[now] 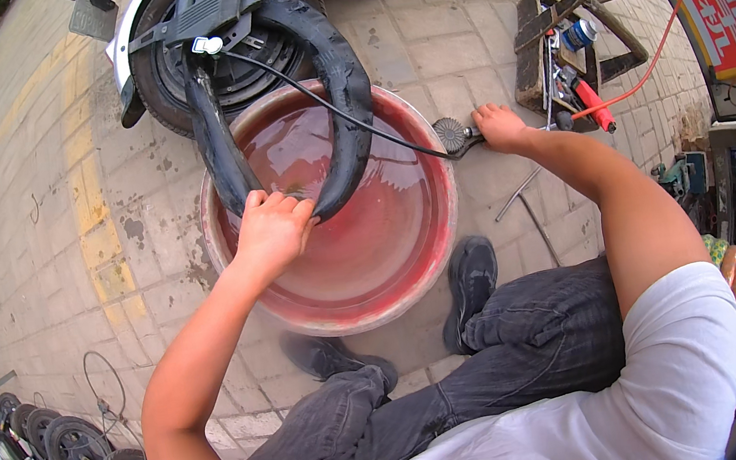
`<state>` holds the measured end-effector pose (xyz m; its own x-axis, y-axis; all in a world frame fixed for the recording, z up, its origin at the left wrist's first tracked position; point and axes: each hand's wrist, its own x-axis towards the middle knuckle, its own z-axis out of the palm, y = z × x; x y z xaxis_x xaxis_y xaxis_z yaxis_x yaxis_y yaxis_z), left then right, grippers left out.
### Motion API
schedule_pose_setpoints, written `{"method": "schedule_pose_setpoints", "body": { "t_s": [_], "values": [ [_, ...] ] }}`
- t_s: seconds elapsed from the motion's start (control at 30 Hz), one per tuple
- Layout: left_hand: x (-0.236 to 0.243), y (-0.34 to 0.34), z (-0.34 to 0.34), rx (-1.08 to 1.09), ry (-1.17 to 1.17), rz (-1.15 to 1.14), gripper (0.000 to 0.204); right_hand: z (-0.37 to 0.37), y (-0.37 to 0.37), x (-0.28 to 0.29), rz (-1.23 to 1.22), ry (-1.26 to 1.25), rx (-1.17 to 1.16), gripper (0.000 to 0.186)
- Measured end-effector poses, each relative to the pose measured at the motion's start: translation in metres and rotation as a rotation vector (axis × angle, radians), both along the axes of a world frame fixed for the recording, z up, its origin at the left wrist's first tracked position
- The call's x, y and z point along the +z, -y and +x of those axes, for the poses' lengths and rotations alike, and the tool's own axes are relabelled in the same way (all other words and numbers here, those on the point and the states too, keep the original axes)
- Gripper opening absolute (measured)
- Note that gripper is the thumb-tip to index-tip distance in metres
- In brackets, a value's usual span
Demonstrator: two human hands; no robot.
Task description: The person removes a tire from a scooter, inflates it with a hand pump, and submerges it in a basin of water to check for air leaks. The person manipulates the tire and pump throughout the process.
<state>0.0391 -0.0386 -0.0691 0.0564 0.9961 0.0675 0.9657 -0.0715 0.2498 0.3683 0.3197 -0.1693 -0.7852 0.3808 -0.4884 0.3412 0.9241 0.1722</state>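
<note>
A black inner tube (339, 93) hangs in a loop from the scooter wheel over a round red basin (432, 230) of water. My left hand (274, 229) is closed round the tube's lower bend, just above the water. Out to the right, my right hand (501, 126) grips a tire inflator with a round gauge (450, 134); its fingers partly hide the handle. A thin black hose (312, 97) runs from the inflator across the basin to a pale metal chuck (208, 45) at the tube's upper left end.
A tilted scooter wheel (162, 71) stands behind the basin. A wooden toolbox (536, 65) with tools sits at the right, near an orange air hose (662, 47). A metal T-shaped wrench (529, 207) lies on the paving. Several wheels (73, 441) stand at lower left.
</note>
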Motion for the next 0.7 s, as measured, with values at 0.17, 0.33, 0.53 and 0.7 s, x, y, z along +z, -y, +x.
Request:
{"method": "schedule_pose_setpoints", "body": {
  "t_s": [0.17,0.33,0.53,0.7],
  "values": [
    [-0.019,-0.002,0.005,0.038,0.036,-0.025,0.022,0.003,-0.004,0.003,-0.089,-0.097,0.009,0.026],
    [-0.026,-0.006,0.009,0.03,0.047,-0.015,0.022,-0.009,-0.008,0.022,-0.112,-0.223,-0.155,0.038],
    [-0.025,-0.004,0.0,0.061,0.025,-0.062,0.025,-0.014,-0.004,0.018,-0.041,-0.156,-0.187,0.051],
    [-0.017,-0.001,-0.011,0.149,0.132,-0.107,0.032,-0.012,-0.009,0.009,-0.073,-0.058,-0.095,0.05]
  ]
}}
